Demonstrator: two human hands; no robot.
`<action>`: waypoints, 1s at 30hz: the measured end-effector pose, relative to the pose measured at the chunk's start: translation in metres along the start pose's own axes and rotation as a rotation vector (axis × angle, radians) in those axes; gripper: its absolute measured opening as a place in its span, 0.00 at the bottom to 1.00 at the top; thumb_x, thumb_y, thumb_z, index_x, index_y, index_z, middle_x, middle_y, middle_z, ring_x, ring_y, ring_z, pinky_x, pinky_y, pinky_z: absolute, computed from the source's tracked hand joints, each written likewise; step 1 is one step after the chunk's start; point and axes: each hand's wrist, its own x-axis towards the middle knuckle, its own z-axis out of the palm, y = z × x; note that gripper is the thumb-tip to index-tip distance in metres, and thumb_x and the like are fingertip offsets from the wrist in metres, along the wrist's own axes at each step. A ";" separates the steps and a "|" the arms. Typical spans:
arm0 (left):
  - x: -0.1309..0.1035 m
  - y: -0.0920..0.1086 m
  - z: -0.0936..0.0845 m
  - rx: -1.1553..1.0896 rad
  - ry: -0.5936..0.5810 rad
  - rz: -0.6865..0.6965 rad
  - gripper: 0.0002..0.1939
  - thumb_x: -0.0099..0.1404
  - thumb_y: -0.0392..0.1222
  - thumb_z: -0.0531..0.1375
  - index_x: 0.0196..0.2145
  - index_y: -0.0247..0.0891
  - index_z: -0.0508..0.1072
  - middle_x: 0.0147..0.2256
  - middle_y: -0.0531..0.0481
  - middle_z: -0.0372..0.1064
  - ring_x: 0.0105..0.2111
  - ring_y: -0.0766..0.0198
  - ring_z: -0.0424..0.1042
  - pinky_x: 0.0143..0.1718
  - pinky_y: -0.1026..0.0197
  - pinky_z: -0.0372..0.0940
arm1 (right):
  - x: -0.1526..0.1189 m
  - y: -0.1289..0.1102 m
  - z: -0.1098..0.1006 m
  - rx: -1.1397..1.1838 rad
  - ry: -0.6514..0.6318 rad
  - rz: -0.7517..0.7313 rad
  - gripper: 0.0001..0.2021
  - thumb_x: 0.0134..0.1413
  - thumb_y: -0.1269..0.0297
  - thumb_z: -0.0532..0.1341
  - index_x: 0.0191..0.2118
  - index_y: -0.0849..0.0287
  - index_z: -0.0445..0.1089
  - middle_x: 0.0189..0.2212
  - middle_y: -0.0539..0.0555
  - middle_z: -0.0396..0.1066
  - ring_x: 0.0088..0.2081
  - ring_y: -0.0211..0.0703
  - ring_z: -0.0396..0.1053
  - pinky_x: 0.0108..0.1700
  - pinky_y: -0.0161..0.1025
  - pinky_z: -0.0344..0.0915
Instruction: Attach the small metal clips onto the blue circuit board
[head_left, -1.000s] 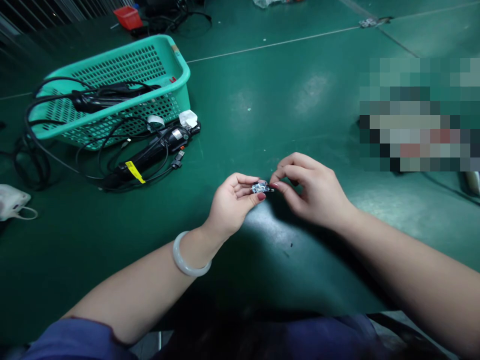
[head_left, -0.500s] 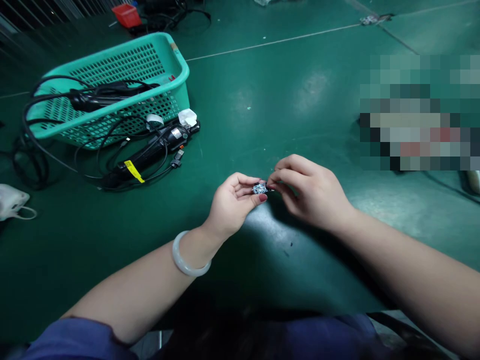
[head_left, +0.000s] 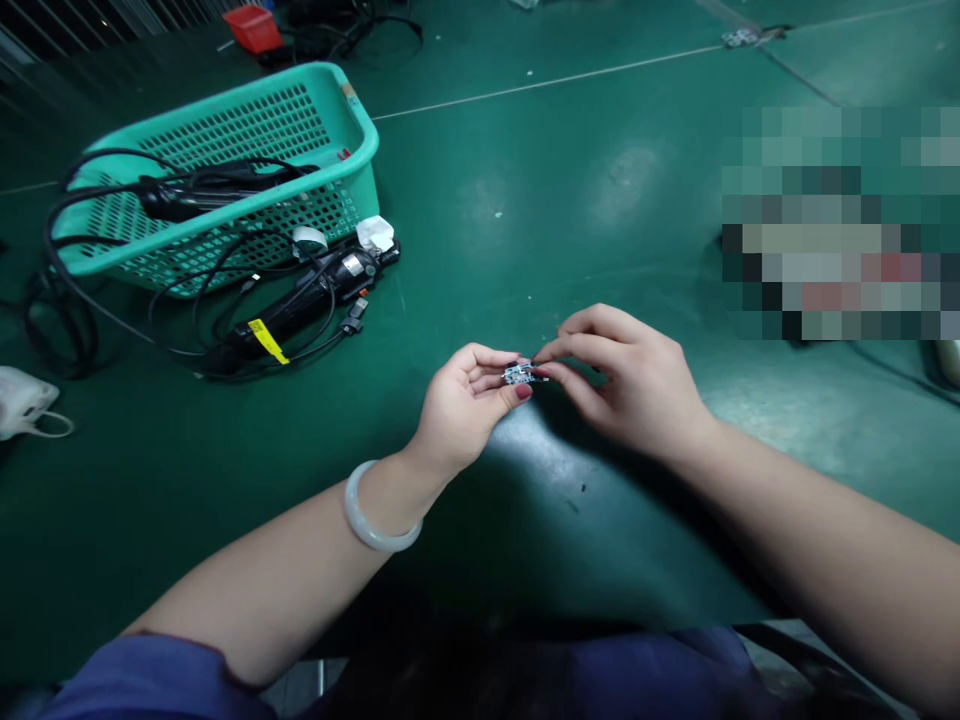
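Observation:
Between the thumb and fingers of my left hand [head_left: 466, 405] is a small white-and-dark electronic part [head_left: 519, 374], held above the green table [head_left: 480, 290]. A pale bangle circles the left wrist. My right hand [head_left: 630, 375] meets the part's right side with thumb and index finger pinched close together. Whatever lies between those fingertips is too small to make out; a short, thin dark end shows beside them.
A green basket [head_left: 360, 150] with black cabled tools stands at the upper left. In front of it lies a black tool [head_left: 292, 310] with cables. A white device [head_left: 22, 402] sits at the left edge, a red container [head_left: 253, 30] at the back. The right side is pixelated.
My right hand has shifted slightly, its index finger and thumb now set differently at the part's right edge. The left hand has barely moved and still holds the part.

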 end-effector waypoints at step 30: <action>-0.001 0.001 0.000 0.020 0.015 -0.010 0.19 0.43 0.35 0.72 0.32 0.35 0.71 0.34 0.50 0.76 0.36 0.66 0.75 0.45 0.59 0.68 | 0.002 -0.004 -0.002 0.134 -0.001 0.070 0.08 0.59 0.65 0.57 0.33 0.55 0.73 0.35 0.54 0.71 0.31 0.40 0.68 0.30 0.38 0.65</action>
